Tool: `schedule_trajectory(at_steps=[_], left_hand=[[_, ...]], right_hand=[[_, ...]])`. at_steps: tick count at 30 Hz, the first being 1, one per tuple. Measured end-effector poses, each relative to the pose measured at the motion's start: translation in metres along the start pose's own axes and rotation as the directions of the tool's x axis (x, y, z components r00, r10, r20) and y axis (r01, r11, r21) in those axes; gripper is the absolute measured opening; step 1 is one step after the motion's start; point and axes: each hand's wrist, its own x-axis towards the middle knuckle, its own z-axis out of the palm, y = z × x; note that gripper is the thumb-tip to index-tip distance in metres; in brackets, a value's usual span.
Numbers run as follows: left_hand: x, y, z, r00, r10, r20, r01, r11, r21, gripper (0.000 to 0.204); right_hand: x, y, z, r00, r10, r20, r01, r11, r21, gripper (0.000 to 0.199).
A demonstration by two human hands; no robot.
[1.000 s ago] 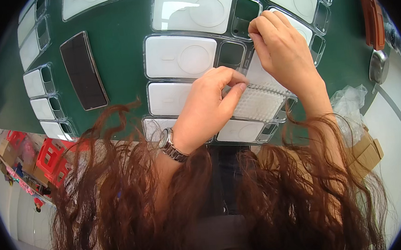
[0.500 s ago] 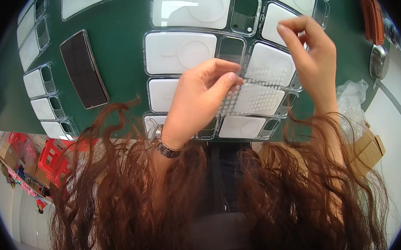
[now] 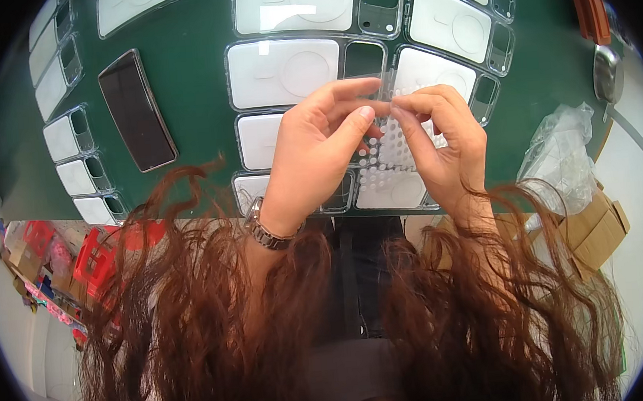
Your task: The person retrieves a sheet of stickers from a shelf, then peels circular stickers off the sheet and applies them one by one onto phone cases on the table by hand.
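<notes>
My left hand (image 3: 307,153), with a watch at the wrist, is closed on a see-through sheet of small round clear dots (image 3: 400,149). Thumb and index finger of my right hand (image 3: 448,139) pinch together at the sheet's upper edge, close to my left fingertips. Whether a single dot is between them is too small to tell. Beneath the sheet lie clear phone cases (image 3: 436,73) with white inserts marked by a ring. More such cases (image 3: 283,73) lie in rows beyond and to the left of my hands.
A dark smartphone (image 3: 136,109) lies on the green tabletop (image 3: 194,83) at the left, near another column of cases (image 3: 64,138). At the right are a crumpled clear plastic bag (image 3: 557,154), a cardboard box (image 3: 596,230) and a brown object (image 3: 587,3). Red crates (image 3: 91,261) stand below at the left.
My right hand has come down and leftward from above the cases to the sheet, its fingertips now meeting there beside my left fingers. My left hand has barely moved.
</notes>
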Motion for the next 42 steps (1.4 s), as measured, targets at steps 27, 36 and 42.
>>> schedule_trajectory(at_steps=[27, 36, 42], left_hand=[[-0.048, -0.046, -0.01, 0.998, -0.012, -0.063, 0.04, 0.887, 0.46, 0.02], [-0.049, -0.055, -0.008, 0.987, 0.132, -0.088, -0.077, 0.886, 0.457, 0.019], [-0.053, -0.054, -0.013, 0.996, 0.055, -0.074, -0.014, 0.88, 0.474, 0.02]], right_hand=[[0.021, 0.03, 0.024, 0.927, -0.271, 0.257, 0.351, 0.868, -0.35, 0.007], [0.021, 0.026, 0.023, 0.899, -0.308, 0.312, 0.422, 0.801, -0.425, 0.007], [0.024, 0.017, 0.027, 0.906, -0.279, 0.319, 0.402, 0.8, -0.444, 0.007]])
